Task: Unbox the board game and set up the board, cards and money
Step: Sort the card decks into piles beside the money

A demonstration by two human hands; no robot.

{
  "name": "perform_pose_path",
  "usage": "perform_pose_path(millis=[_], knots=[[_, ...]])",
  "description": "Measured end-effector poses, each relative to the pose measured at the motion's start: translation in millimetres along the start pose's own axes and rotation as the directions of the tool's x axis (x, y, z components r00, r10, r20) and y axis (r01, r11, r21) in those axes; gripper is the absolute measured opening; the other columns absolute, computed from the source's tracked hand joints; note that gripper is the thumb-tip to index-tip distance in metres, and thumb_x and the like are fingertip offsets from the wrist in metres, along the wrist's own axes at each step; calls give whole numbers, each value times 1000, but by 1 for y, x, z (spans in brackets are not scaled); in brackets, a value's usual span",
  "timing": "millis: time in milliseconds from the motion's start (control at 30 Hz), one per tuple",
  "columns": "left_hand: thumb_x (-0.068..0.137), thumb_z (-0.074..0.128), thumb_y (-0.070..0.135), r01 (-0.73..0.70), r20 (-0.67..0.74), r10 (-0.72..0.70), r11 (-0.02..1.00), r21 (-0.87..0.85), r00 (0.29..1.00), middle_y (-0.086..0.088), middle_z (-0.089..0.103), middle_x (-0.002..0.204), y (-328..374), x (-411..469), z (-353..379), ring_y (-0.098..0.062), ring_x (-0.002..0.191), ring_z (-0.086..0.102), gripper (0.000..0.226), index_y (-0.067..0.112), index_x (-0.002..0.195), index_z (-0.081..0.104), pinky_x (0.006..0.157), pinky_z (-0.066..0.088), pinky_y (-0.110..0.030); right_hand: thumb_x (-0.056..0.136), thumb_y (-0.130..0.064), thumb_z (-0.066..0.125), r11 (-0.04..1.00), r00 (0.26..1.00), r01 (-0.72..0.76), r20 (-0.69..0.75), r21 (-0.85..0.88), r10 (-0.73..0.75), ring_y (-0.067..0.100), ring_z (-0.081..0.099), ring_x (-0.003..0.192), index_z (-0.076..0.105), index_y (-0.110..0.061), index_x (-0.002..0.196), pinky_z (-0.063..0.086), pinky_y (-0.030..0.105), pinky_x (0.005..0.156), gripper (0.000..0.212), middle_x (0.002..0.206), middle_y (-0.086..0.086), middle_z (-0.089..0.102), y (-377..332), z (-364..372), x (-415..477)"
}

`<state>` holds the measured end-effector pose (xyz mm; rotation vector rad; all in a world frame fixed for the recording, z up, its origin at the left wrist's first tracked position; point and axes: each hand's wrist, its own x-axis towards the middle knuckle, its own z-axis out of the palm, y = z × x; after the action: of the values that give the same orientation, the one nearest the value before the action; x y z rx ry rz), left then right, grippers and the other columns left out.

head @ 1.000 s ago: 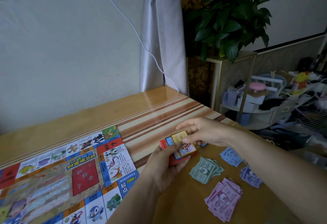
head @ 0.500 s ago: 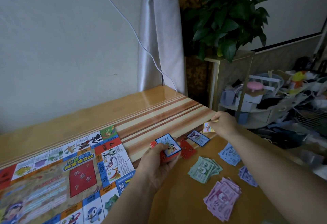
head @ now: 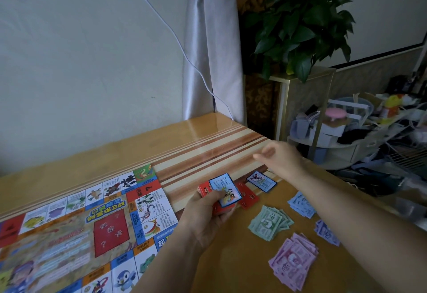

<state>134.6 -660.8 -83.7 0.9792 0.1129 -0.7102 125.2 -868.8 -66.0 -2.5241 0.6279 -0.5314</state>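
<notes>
Left hand [head: 205,216] grips small stack of red-backed, blue-faced paper cards [head: 225,191] over striped wooden table [head: 208,140], just right of colourful printed game board [head: 69,223]; right hand [head: 279,157] blurred, loosely open, apparently empty; cards look light, thin, slick, so probably best thumbed off and pinched by a corner.

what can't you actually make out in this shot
Head view:
Deck of cards in the left hand: count hidden under the top card and the hand.
Right hand: motion-blurred, grip unclear.
Board: cut off by left and bottom edges.
Purple notes: partly behind the right forearm.
Print on the loose card: too small.
</notes>
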Motion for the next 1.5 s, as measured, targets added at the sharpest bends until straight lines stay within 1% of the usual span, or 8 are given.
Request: perform_pose_path(millis=[100,200,500,767,967,1133,1400,1500], knots=[[86,60,-4,1,15,-2,997,83,1000,-18,69,92,-4,0,3,-26,79,69,23,6,107,57,57,59,-30,80,-51,67,956,876,-25,468,291,-120,-1,60,83,68,-25,101,45,17,67,33,95,-12,67,-42,-10,-18],[83,63,-1,-1,7,0,993,120,1000,-17,69,92,-5,-1,5,-25,81,68,23,8,104,58,57,59,-29,79,-37,75,972,790,23,591,235,-161,0,60,70,66,-30,85,49,18,66,13,90,-5,70,-51,-10,-19],[89,57,1,17,31,-15,998,-67,999,-23,71,92,1,1,-2,-25,73,71,23,8,109,50,63,59,-36,90,-10,63,904,824,-186,562,385,-70,5,48,58,66,-12,99,40,17,53,10,84,6,68,-27,-19,6],[87,62,10,-27,-28,30,995,100,999,-17,71,93,0,1,4,-28,83,69,16,8,102,57,51,59,-31,91,-15,63,947,812,-17,557,320,-174,4,53,58,64,-12,115,44,16,54,24,91,8,71,-40,-15,-1],[88,60,4,-82,-114,83,997,10,990,-15,68,88,3,1,-3,-23,78,64,15,7,103,57,49,57,-27,95,3,44,887,916,-268,385,376,113,19,70,69,46,-21,128,57,24,56,41,113,15,55,-9,-12,1],[88,59,4,-33,-109,27,998,-51,994,-15,66,89,-1,0,2,-25,81,64,13,8,99,55,56,57,-30,90,-7,55,992,983,-93,163,84,79,19,63,83,55,-18,93,50,25,57,12,106,9,62,9,14,-5],[88,60,4,-2,-90,-3,998,-59,996,-19,65,97,-4,-3,3,-28,84,65,17,9,104,54,53,59,-30,74,-51,73,888,997,28,75,-459,8,15,56,96,65,-25,75,43,33,83,27,89,-7,64,10,10,-9],[87,60,4,6,-78,-11,998,-56,997,-18,66,99,-5,-3,6,-29,89,65,16,10,102,55,60,59,-33,76,-52,70,992,988,98,124,-85,-88,10,59,92,66,-27,79,46,27,79,26,94,-8,66,-7,2,-16]])
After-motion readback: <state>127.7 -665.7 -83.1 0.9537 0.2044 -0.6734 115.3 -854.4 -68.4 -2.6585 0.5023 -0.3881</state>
